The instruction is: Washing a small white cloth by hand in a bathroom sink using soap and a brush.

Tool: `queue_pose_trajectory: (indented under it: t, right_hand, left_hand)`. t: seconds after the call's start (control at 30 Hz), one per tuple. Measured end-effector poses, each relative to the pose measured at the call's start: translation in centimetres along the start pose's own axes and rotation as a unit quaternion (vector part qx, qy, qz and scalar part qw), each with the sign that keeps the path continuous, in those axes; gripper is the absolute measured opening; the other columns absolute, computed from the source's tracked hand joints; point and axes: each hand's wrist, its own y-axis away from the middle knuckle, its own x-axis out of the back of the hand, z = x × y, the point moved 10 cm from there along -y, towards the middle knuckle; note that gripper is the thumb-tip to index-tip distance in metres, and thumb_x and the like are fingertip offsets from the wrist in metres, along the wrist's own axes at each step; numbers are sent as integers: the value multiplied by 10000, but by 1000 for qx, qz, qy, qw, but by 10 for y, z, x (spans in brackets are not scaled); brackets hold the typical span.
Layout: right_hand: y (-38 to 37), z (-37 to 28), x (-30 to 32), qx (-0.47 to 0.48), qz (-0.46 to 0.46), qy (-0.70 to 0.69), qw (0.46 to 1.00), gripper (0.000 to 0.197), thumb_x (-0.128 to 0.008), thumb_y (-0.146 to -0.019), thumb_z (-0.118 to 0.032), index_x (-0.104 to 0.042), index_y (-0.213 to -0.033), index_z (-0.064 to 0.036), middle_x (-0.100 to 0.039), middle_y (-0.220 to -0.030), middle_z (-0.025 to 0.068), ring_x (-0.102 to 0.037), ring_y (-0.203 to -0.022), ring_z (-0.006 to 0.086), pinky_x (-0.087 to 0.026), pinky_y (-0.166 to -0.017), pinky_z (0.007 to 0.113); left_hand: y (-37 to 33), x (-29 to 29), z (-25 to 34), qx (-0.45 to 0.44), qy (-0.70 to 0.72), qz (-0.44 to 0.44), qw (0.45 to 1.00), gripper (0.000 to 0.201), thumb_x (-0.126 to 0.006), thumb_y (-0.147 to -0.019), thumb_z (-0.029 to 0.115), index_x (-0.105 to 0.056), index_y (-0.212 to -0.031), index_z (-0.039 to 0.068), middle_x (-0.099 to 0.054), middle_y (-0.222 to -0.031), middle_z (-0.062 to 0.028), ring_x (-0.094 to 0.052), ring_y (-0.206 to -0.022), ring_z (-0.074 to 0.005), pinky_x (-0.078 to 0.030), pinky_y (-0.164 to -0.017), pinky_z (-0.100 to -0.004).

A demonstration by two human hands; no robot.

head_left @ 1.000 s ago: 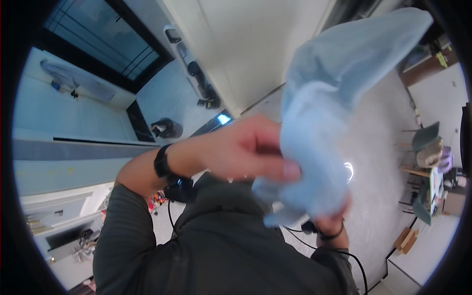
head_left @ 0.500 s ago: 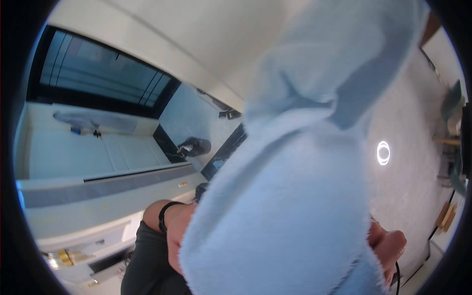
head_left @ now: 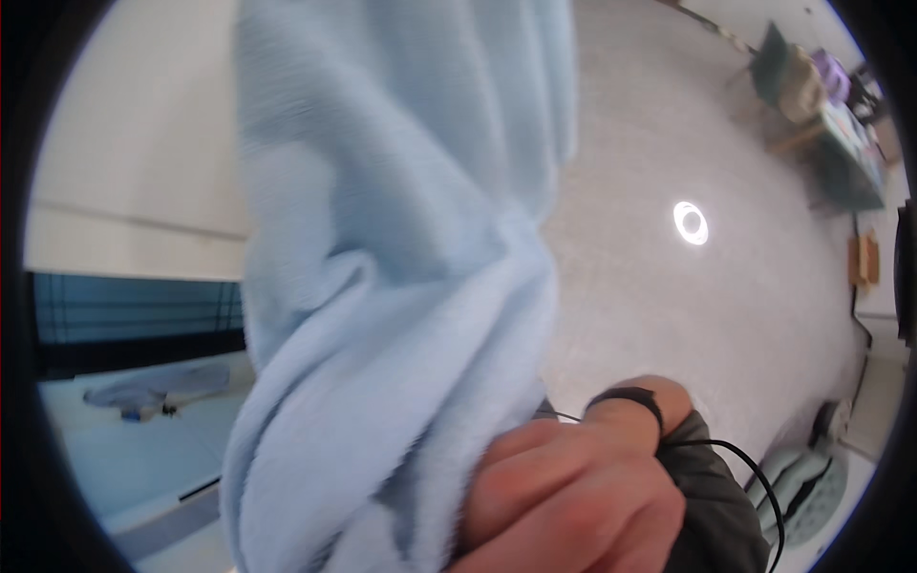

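A light blue fluffy cloth (head_left: 401, 315) hangs in long folds down the middle, from the top edge to the bottom. At its lower right side my right hand (head_left: 573, 501) is closed on the gathered edge, with knuckles up and fingertips hidden in the folds. A dark band (head_left: 635, 396) circles that wrist, and a dark green-grey sleeve (head_left: 712, 497) covers the forearm. My left hand does not show; the cloth covers the area left of my right hand.
A black cable (head_left: 745, 458) loops beside my right sleeve. Pale floor (head_left: 630, 306) with a bright ring-shaped reflection extends right. A table (head_left: 855, 158) and a green chair (head_left: 772, 67) stand far right. A dark-framed panel (head_left: 134, 310) and white surfaces lie left.
The cloth has shifted left in view and hangs narrower, more bunched. My right hand has come into fuller view, while my left hand has gone out of sight. The whole view has turned.
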Motion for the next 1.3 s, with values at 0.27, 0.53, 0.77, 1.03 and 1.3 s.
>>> queue_pose_trajectory:
  t: [0.27,0.53,0.77,1.03,1.3]
  right_hand:
    - [14,4,-8,-108,-101,-125,981,287,-465,-1036,-47,-676,-1063,145,-625,-1074,268,-635,-913,365,-533,-800,406]
    - [24,-3,-42,-315,-318,-159,880,430,-399,-1092,-267,-666,-1182,58,-622,-1136,203,-612,-1013,373,-505,-886,432]
    - [142,18,41,-423,-500,250,713,522,-665,-709,-22,-585,-1223,24,-601,-1209,206,-636,-1035,400,-550,-841,427]
    - [329,2,258,-468,-595,566,326,512,-681,-891,-177,-513,-1335,16,-570,-1260,240,-537,-1192,456,-479,-989,496]
    - [514,-144,340,-790,-552,266,-32,424,-681,-920,-249,-625,-1246,15,-658,-1191,230,-610,-1145,388,-493,-940,470]
  left_hand:
    - [-4,15,-5,29,-72,35,996,387,-724,-878,205,-661,-1182,-26,-660,-1232,-148,-617,-1162,-252,-458,-990,-367]
    - [10,16,15,66,-122,81,987,452,-731,-870,235,-634,-1216,-39,-638,-1271,-153,-591,-1223,-258,-435,-1058,-387]
    - [165,90,-15,348,-164,83,919,515,-728,-896,277,-623,-1278,-53,-619,-1328,-170,-584,-1246,-281,-456,-1061,-399]
    - [616,91,-299,680,-201,157,688,326,-714,-901,370,-723,-1104,115,-738,-1066,-81,-686,-1017,-222,-529,-898,-352]
    - [731,-113,-343,508,126,344,779,407,-705,-910,294,-674,-1207,17,-703,-1182,-138,-650,-1053,-228,-510,-916,-387]
